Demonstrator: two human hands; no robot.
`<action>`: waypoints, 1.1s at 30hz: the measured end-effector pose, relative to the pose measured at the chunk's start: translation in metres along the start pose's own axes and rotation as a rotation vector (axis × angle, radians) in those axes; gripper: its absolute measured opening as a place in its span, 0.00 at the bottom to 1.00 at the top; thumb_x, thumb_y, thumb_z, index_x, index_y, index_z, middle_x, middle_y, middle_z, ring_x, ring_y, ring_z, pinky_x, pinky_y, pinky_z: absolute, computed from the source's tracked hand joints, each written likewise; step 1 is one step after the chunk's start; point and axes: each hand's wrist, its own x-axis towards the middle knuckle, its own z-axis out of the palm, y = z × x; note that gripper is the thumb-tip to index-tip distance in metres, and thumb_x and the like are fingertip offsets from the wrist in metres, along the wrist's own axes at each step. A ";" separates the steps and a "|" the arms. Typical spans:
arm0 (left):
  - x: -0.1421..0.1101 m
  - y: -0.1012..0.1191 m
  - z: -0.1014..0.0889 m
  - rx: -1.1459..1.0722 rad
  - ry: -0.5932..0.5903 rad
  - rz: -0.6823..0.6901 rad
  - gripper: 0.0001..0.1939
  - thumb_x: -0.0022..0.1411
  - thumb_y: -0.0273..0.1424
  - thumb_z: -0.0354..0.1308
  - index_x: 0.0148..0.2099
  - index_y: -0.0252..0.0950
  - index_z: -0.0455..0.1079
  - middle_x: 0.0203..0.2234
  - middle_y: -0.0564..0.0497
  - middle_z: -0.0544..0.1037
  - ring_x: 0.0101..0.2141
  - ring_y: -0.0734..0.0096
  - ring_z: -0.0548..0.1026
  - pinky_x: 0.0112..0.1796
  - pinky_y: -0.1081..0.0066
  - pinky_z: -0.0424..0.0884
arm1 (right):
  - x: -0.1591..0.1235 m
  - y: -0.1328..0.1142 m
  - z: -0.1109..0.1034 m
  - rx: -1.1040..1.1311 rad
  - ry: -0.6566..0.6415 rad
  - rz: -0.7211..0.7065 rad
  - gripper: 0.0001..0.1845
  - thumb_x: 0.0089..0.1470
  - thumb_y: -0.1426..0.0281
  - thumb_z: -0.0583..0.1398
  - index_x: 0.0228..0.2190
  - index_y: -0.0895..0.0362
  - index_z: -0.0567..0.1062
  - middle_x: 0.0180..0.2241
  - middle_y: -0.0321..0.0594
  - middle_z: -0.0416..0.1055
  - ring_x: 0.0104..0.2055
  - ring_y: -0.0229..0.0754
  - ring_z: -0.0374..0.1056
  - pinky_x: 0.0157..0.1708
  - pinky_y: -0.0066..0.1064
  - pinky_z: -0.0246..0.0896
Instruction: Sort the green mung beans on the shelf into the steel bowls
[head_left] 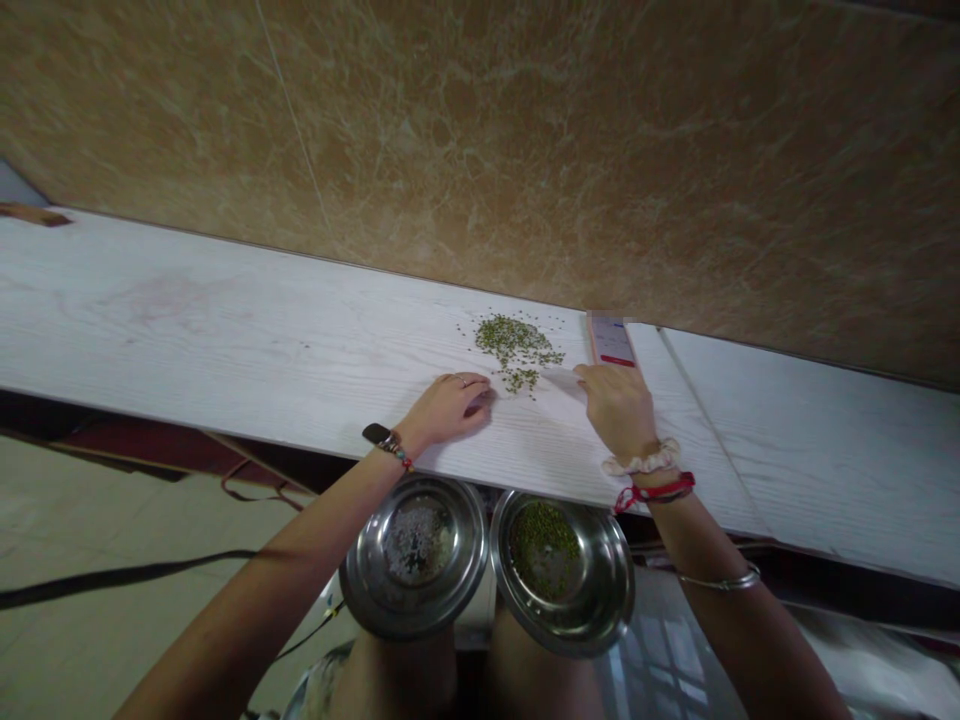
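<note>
A pile of small green beans, like mung beans, lies spread on the white wood-grain board, with paler grains seeming mixed in. My left hand rests on the board at the pile's near left, fingers loosely curved and thumb apart, holding nothing that I can see. My right hand is closed on a thin white card, whose edge points at the near right of the pile. Below the board's front edge, a steel bowl contains whitish grains, and a second steel bowl contains green beans.
A phone with its screen lit lies behind my right hand, by the brown marbled wall. A seam crosses the board to the right. Both bowls sit above my knees. A dark strap hangs at the lower left.
</note>
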 end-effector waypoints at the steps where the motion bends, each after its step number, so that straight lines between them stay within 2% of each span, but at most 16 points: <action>1: 0.000 0.000 0.000 0.001 0.005 0.002 0.16 0.62 0.31 0.53 0.50 0.33 0.71 0.51 0.42 0.76 0.51 0.57 0.74 0.51 0.56 0.70 | -0.002 0.000 -0.001 0.005 0.009 0.005 0.14 0.59 0.76 0.52 0.38 0.59 0.78 0.31 0.44 0.77 0.37 0.45 0.67 0.39 0.36 0.55; 6: 0.000 0.001 0.000 0.001 0.012 0.004 0.15 0.62 0.31 0.53 0.49 0.34 0.72 0.51 0.43 0.76 0.50 0.58 0.75 0.50 0.57 0.70 | -0.003 0.004 -0.004 0.005 0.053 0.051 0.14 0.59 0.76 0.52 0.39 0.57 0.77 0.32 0.44 0.76 0.37 0.45 0.67 0.39 0.36 0.54; 13: 0.000 -0.001 0.000 -0.003 -0.009 0.003 0.16 0.62 0.31 0.52 0.51 0.34 0.71 0.52 0.43 0.75 0.51 0.59 0.74 0.52 0.57 0.69 | 0.006 0.002 0.006 -0.005 -0.010 0.037 0.13 0.57 0.77 0.53 0.38 0.59 0.77 0.31 0.44 0.77 0.36 0.45 0.67 0.39 0.35 0.53; 21: 0.000 -0.001 0.001 0.011 0.017 0.009 0.15 0.62 0.31 0.52 0.50 0.34 0.72 0.51 0.43 0.76 0.50 0.58 0.75 0.51 0.57 0.70 | 0.000 0.006 -0.006 -0.015 0.064 0.038 0.13 0.58 0.76 0.53 0.37 0.56 0.77 0.30 0.42 0.77 0.35 0.45 0.67 0.38 0.35 0.54; 28: 0.000 0.000 0.001 0.015 -0.010 -0.004 0.16 0.63 0.32 0.51 0.51 0.34 0.72 0.52 0.43 0.76 0.51 0.58 0.74 0.52 0.58 0.70 | 0.011 0.003 0.002 -0.002 -0.036 0.020 0.13 0.57 0.76 0.53 0.37 0.58 0.77 0.31 0.44 0.76 0.36 0.46 0.67 0.37 0.36 0.53; 33: 0.000 0.000 -0.001 0.012 -0.011 -0.006 0.16 0.63 0.32 0.52 0.51 0.34 0.71 0.52 0.43 0.75 0.51 0.58 0.74 0.52 0.57 0.69 | 0.001 0.005 -0.003 0.014 -0.002 0.020 0.13 0.57 0.77 0.53 0.37 0.57 0.77 0.31 0.42 0.77 0.36 0.45 0.67 0.38 0.35 0.54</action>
